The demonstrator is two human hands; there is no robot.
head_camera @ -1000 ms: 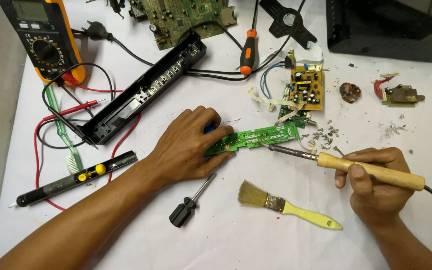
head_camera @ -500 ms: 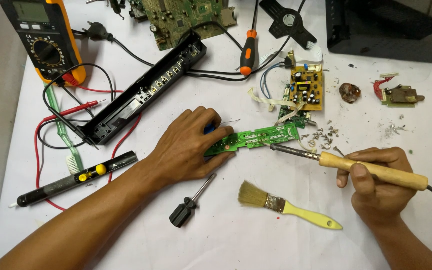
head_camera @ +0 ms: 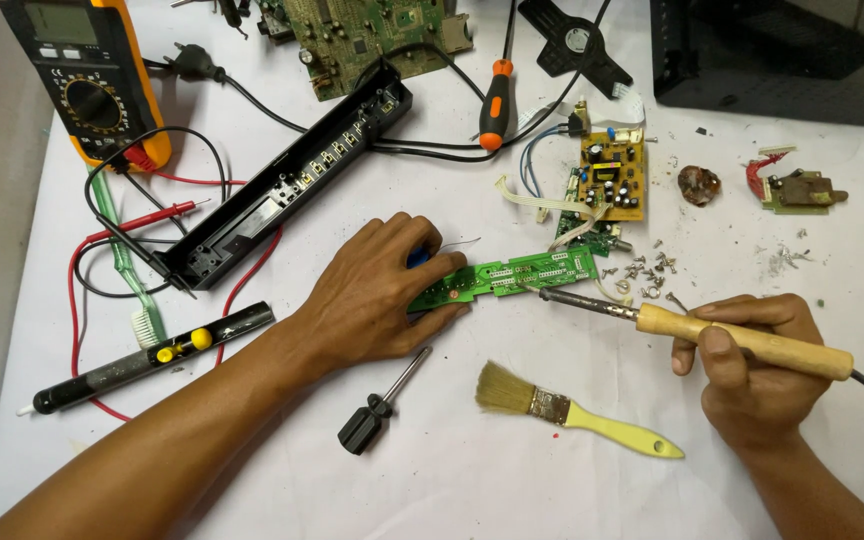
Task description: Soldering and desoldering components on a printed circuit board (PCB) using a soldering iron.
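Left hand lies flat, palm down (fingers spread), while right hand is closed, thumb up.

The left hand covers the near end of the narrow green circuit board and most of a blue object. The multimeter, large green board and black fan are cropped by the top edge. The loose screws are too small to distinguish.
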